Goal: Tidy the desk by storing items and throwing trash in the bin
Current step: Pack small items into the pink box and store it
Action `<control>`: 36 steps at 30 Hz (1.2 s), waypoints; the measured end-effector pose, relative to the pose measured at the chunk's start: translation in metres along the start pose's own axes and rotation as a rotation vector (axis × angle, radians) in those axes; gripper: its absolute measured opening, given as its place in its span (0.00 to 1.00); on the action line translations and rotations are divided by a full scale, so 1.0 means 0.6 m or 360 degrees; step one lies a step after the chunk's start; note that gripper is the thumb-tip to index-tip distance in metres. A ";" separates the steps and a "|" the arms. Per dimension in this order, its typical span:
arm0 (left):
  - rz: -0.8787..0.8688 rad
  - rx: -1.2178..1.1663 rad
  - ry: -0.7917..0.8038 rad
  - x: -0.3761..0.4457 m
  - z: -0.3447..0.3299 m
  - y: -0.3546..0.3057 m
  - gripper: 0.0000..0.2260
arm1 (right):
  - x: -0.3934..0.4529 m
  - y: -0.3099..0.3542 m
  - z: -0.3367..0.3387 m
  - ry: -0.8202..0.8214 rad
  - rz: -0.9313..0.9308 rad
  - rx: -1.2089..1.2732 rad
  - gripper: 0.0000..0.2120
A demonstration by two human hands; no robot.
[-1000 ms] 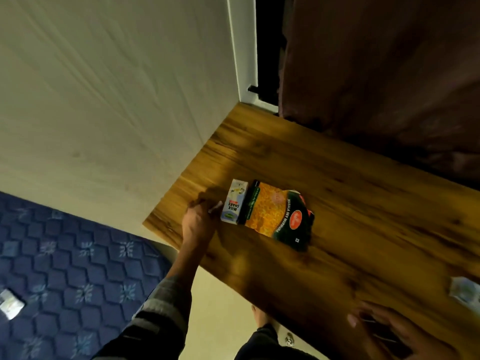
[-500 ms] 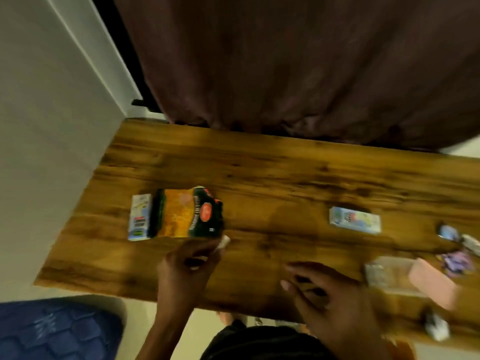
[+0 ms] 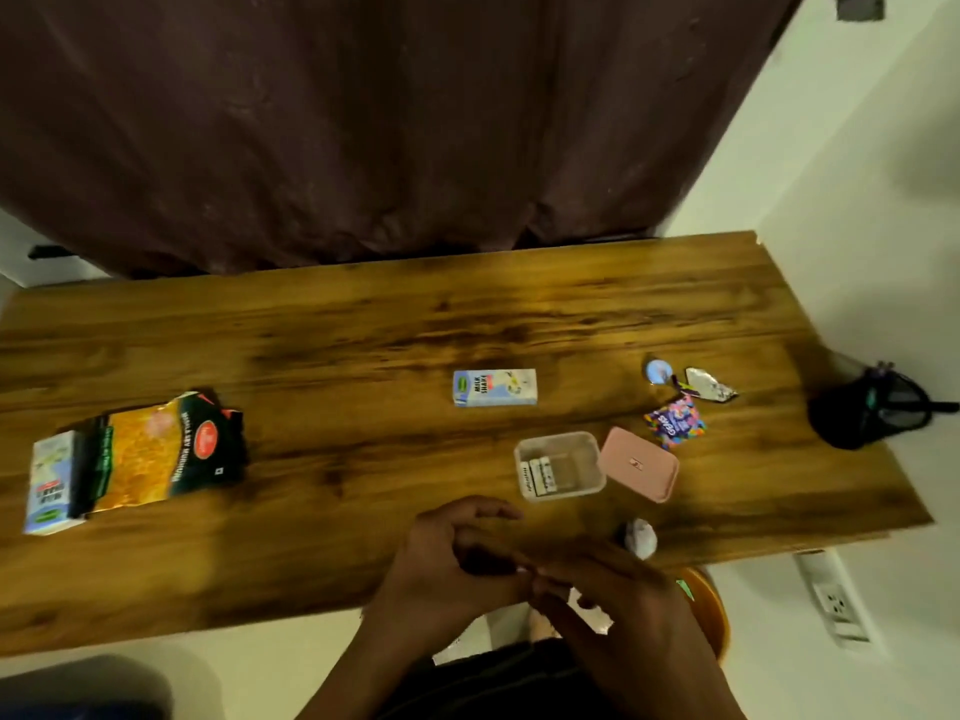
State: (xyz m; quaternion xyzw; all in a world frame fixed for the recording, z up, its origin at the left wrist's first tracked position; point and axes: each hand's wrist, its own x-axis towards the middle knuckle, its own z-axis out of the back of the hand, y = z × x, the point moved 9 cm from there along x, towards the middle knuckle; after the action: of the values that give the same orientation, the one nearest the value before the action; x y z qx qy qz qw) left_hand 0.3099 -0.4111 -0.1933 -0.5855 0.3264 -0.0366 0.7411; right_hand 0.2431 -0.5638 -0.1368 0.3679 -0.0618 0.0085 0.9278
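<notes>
Bench things and two hands close together

Head view: Bench is brown wood and fills the middle of the picture. At 9 o'clock lies a torn snack bag, orange and dark green. A small milk box touches its left end. Near the middle, a little toward 1 o'clock, a second milk box lies flat by itself. At 3 o'clock sits a clear tub with small white things inside. A pink lid lies just beside it, touching its right side. Past the lid, toward 2 o'clock, are a bright sweet wrapper, a shiny wrapper and a round blue badge. A black mesh cup lies tipped over at the right edge. A crumpled white scrap sits at 5 o'clock near the front edge.

The left hand and right hand meet at 6 o'clock over the front edge. Their fingers are curled and touching. They are blurry, so I cannot tell if they hold anything.
</notes>
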 end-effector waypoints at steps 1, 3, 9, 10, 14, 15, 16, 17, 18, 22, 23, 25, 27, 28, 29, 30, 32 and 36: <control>-0.0004 -0.0005 -0.0030 0.004 -0.017 -0.005 0.24 | -0.006 -0.017 0.010 0.0008 -0.0062 0.0047 0.15; 0.0012 -0.0065 -0.0100 0.009 -0.044 -0.013 0.26 | -0.012 -0.052 0.031 -0.0022 -0.0183 0.0114 0.15; 0.0033 -0.0040 -0.0381 -0.001 -0.034 0.000 0.23 | 0.020 -0.131 0.087 -0.0155 -0.0474 0.0061 0.13; 0.0038 -0.0021 -0.0409 -0.006 -0.029 0.005 0.23 | 0.035 -0.142 0.088 -0.0143 -0.0526 0.0077 0.14; 0.0050 0.0040 -0.0447 -0.012 -0.020 0.015 0.20 | 0.107 -0.151 0.076 -0.0175 -0.0517 0.0055 0.11; 0.0046 0.0046 -0.0445 -0.010 -0.017 0.015 0.19 | 0.123 -0.150 0.067 -0.0181 -0.0507 -0.0007 0.11; 0.0038 0.0053 -0.0440 -0.008 -0.014 0.015 0.19 | 0.138 -0.152 0.053 -0.0155 -0.0527 -0.0071 0.11; 0.0033 0.0066 -0.0428 -0.004 -0.011 0.015 0.19 | 0.151 -0.155 0.037 -0.0112 -0.0560 -0.0126 0.12; 0.0027 0.0086 -0.0416 -0.001 -0.007 0.015 0.19 | 0.161 -0.159 0.018 -0.0061 -0.0590 -0.0168 0.13; 0.0016 0.0138 -0.0415 0.012 0.017 0.022 0.16 | 0.175 -0.177 -0.056 0.0173 -0.0692 -0.0430 0.07; 0.0020 0.0150 -0.0409 0.015 0.023 0.026 0.16 | 0.176 -0.179 -0.068 0.0216 -0.0702 -0.0499 0.05; 0.0019 0.0180 -0.0381 0.018 0.031 0.032 0.15 | 0.178 -0.180 -0.081 0.0239 -0.0706 -0.0593 0.04; 0.0034 0.0196 -0.0371 0.021 0.041 0.043 0.15 | 0.181 -0.182 -0.088 0.0246 -0.0703 -0.0666 0.04; 0.0044 0.0196 -0.0373 0.022 0.046 0.050 0.15 | 0.181 -0.185 -0.091 0.0256 -0.0717 -0.0681 0.03; 0.0055 0.0197 -0.0378 0.022 0.050 0.056 0.16 | 0.178 -0.190 -0.092 0.0260 -0.0741 -0.0680 0.03; 0.0060 0.0197 -0.0382 0.024 0.055 0.062 0.17 | 0.176 -0.196 -0.094 0.0264 -0.0764 -0.0678 0.03; 0.0070 0.0202 -0.0381 0.028 0.064 0.075 0.17 | 0.175 -0.204 -0.099 0.0301 -0.0800 -0.0692 0.06; 0.0087 0.0210 -0.0369 0.031 0.073 0.091 0.17 | 0.181 -0.214 -0.108 0.0380 -0.0870 -0.0660 0.07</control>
State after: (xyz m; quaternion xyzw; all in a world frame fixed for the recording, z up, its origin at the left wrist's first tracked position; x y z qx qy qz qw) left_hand 0.3296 -0.3652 -0.2455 -0.5267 0.2512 0.0303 0.8115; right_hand 0.3660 -0.6163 -0.2582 0.1712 0.1471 -0.2098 0.9513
